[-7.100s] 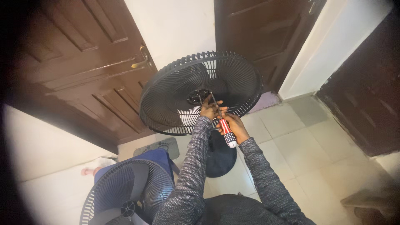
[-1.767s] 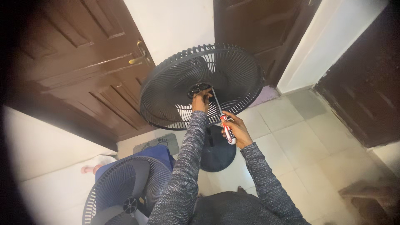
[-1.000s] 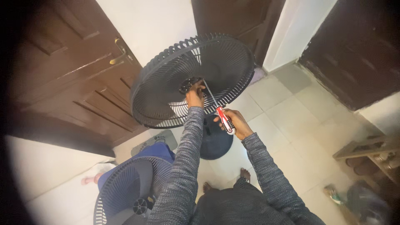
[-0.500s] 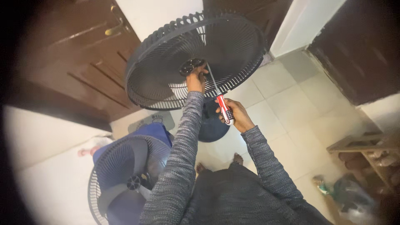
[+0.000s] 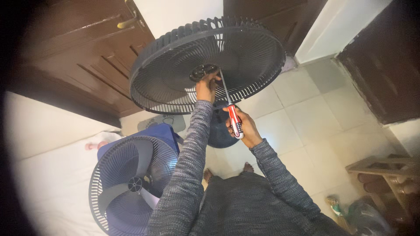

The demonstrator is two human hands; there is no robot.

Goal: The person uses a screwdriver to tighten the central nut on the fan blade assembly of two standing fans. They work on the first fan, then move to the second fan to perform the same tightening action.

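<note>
My left hand (image 5: 206, 88) pinched the fan guard (image 5: 205, 65) hub while my right hand (image 5: 245, 126) gripped the screwdriver (image 5: 230, 110), its shaft angled up-left toward that hub

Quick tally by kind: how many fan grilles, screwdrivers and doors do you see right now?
Fan grilles: 2, the rear grille the left hand steadies, and a front grille with blades lying lower left.
Screwdrivers: 1, a red-handled screwdriver in the right hand.
Brown doors: 3, at left, top and right.
Total: 6
</note>
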